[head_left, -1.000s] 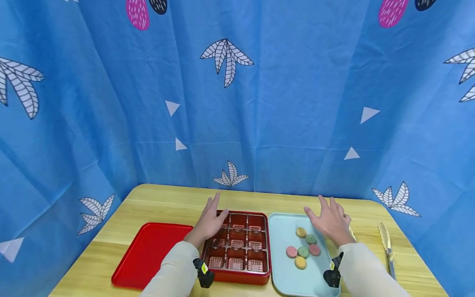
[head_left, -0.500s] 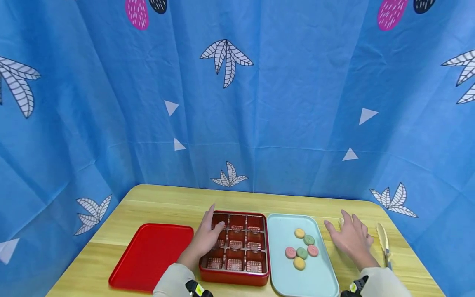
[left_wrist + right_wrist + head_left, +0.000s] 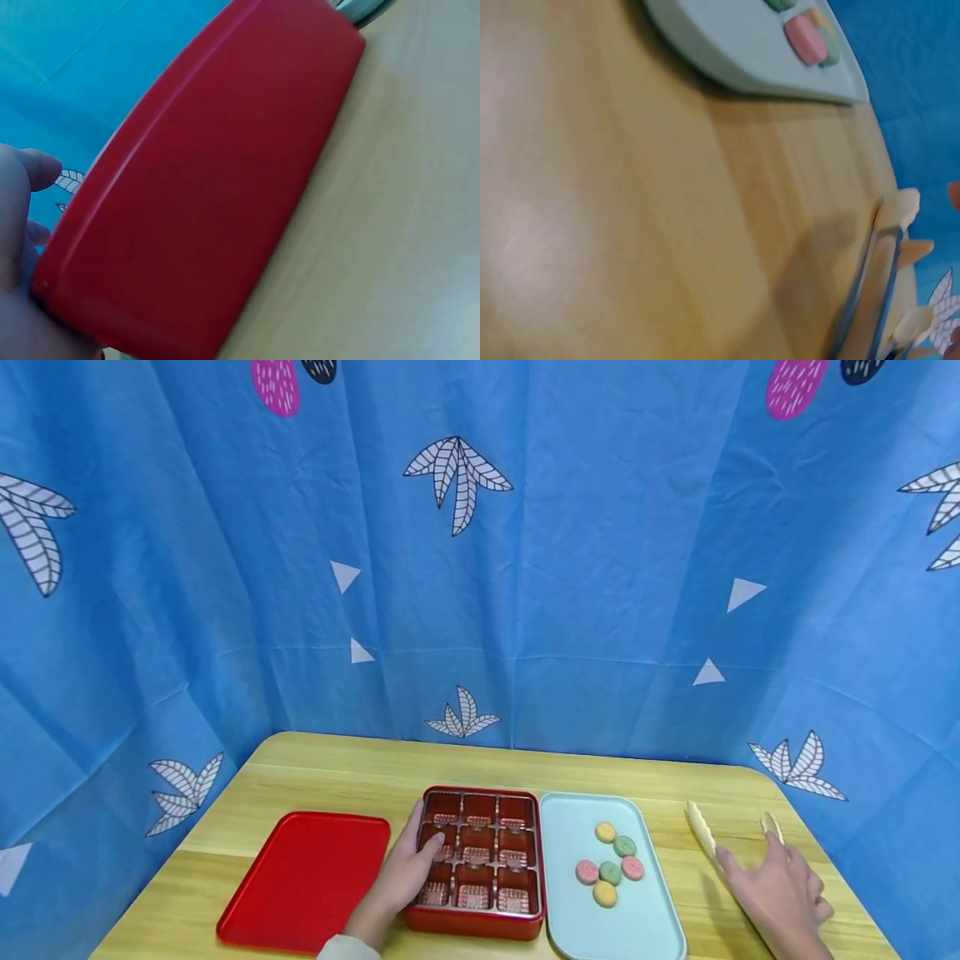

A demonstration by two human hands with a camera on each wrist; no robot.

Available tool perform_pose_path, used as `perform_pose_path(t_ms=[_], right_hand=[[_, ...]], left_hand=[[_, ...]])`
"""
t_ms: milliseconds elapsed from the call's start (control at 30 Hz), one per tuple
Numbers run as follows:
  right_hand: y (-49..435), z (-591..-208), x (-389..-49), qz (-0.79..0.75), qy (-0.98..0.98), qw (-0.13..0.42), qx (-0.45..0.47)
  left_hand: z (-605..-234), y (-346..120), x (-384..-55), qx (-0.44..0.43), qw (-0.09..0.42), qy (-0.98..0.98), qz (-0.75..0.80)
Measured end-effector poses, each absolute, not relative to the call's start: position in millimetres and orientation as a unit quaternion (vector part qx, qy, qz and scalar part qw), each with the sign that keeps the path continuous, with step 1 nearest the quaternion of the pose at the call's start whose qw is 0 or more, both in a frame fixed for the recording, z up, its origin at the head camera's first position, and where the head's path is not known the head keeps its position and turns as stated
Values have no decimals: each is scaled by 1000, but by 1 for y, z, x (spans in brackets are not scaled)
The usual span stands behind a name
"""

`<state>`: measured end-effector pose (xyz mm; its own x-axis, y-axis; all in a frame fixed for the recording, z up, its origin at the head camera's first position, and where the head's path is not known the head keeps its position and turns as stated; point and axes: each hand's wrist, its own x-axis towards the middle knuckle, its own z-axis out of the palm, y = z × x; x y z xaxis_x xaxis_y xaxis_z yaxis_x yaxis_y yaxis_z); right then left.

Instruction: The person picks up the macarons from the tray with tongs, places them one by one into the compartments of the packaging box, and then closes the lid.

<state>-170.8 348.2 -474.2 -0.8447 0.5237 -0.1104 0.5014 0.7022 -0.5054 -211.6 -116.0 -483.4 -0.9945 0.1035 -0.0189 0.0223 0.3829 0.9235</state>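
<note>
My left hand (image 3: 403, 870) is at the left wall of a dark red box (image 3: 476, 923) with a divided brown insert. Its thumb lies over the rim and the other fingers run down the outside; the left wrist view shows the hand at the box's (image 3: 187, 180) corner. Over a pair of tongs (image 3: 702, 831) at the table's right, my right hand (image 3: 783, 889) hovers with fingers spread and nothing held. The tongs' pale scalloped tips stand apart, and the hand hides much of their handles. In the right wrist view the tongs (image 3: 870, 292) lie on the table, fingertips at the frame's right edge.
A light blue tray (image 3: 645, 931) beside the box carries several pink, green and yellow cookie-like discs (image 3: 611, 871). To the left lies a flat red tray (image 3: 315, 877). A blue patterned curtain (image 3: 600, 568) hangs behind the wooden table (image 3: 337, 768).
My right hand has moved right, from above the light blue tray to the tongs. My left hand has drawn back and down onto the box's left edge.
</note>
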Motion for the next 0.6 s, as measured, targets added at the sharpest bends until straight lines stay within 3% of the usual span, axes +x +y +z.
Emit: perform_pose_path(t_ms=[600], right_hand=[[348,-504,-152,264,-904,-6,-336]], left_hand=[[-505,-121,-183,44,25,759,649]])
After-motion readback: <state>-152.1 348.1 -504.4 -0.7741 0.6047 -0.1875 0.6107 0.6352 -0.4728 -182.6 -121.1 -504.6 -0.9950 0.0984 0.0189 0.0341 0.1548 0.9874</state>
